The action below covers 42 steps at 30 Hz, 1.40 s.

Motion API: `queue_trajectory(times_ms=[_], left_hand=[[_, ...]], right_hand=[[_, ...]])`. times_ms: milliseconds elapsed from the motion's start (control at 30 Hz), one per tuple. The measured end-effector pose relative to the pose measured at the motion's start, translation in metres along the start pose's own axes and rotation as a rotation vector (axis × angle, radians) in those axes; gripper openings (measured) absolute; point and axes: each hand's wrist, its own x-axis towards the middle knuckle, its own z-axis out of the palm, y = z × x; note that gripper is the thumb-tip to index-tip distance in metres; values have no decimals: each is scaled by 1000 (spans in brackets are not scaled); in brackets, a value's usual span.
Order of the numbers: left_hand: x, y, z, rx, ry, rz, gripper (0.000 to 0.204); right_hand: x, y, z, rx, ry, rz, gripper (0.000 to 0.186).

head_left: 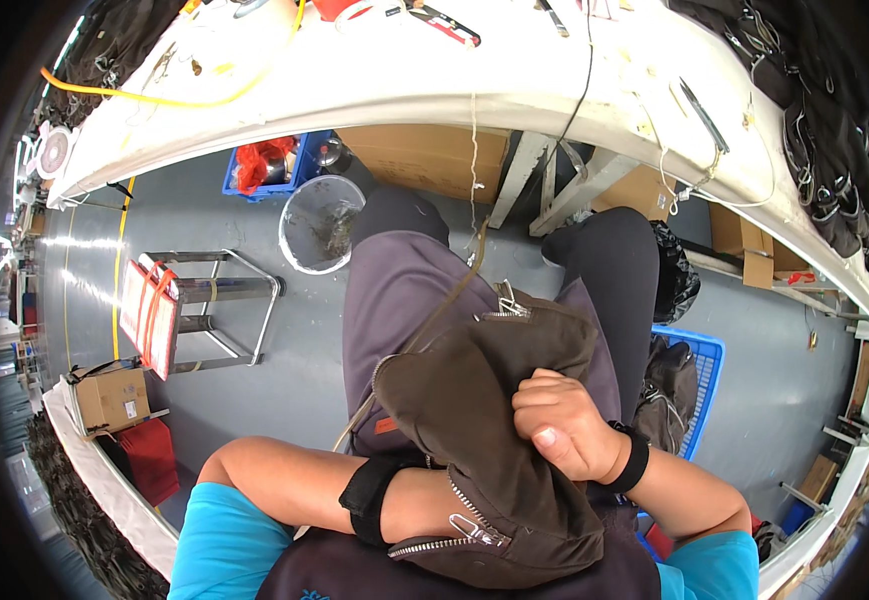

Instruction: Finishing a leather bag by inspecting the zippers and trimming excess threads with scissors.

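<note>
I look down on my lap, where a dark brown fabric bag with silver metal zippers [484, 420] lies across my thighs, bunched and folded, its lower end reaching my waist. My right hand [566, 425] sits on top of the bag near its middle, its fingers [539, 385] curled tight into the cloth, thumb pointing toward me, so it grips a fold of the brown fabric. My left hand is pushed inside the bag's open mouth and is hidden by the cloth, so I cannot tell whether its fingers are spread or closed; only the left forearm shows, with a black band [369, 495] around the wrist right at the bag's edge. A matching black wristband [634, 462] circles my right wrist. One zipper pull [469, 528] hangs at the lower edge of the bag near my left wrist, another [506, 298] sits at the bag's far end. A thin tan strap [434, 320] runs from the bag up over my knee toward the long white tabletop [434, 90] that curves across the top of the view, scattered with a yellow cord [154, 98] and small tools. Under the tabletop stand brown cardboard boxes [424, 155]. On the grey floor to my left are a clear round plastic bin [320, 222], a blue crate holding red material [264, 165] and a metal-framed stool [204, 310]. A blue plastic basket [702, 375] sits just beside my right leg
</note>
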Motion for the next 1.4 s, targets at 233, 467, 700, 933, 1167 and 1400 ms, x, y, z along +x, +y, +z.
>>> queue_trajectory(times_ms=[233,467,700,933,1167,1400], left_hand=[[2,3,0,14,-23,53,33],[9,0,6,22,-22,86,33],[12,3,8,19,-71,103,34],[14,7,4,17,-106,111,34],[17,6,3,14,-108,128,34],[21,7,4,14,-146,141,34]], right_hand=[[2,-7,-4,80,-170,95,30],[31,-81,-62,-39,-80,116,19],[58,-131,-47,-426,-298,-92,21],[81,-143,-54,-491,-593,89,17],[53,-108,-50,-77,-313,146,27],[50,-114,-62,-25,-273,268,23]])
